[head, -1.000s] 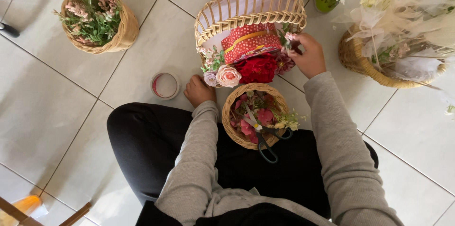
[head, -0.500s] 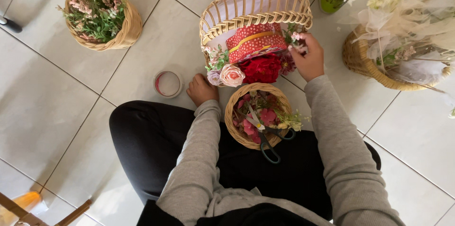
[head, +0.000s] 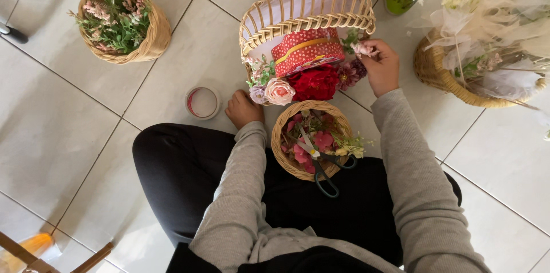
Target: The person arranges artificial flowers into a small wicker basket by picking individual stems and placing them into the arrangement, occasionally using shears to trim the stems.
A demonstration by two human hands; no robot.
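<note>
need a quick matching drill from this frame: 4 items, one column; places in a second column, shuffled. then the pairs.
Items
1. scissors
2. tape roll
3. red box
4. right hand

Places
A. on the floor tiles, left of the left hand
B. in the tall wicker basket
C. across the small basket on the lap
D. at the flowers on the tall basket's right side

Pairs: 1-C, 2-A, 3-B, 4-D

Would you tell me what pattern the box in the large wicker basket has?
Red with small white dots, in the head view: the box.
</note>
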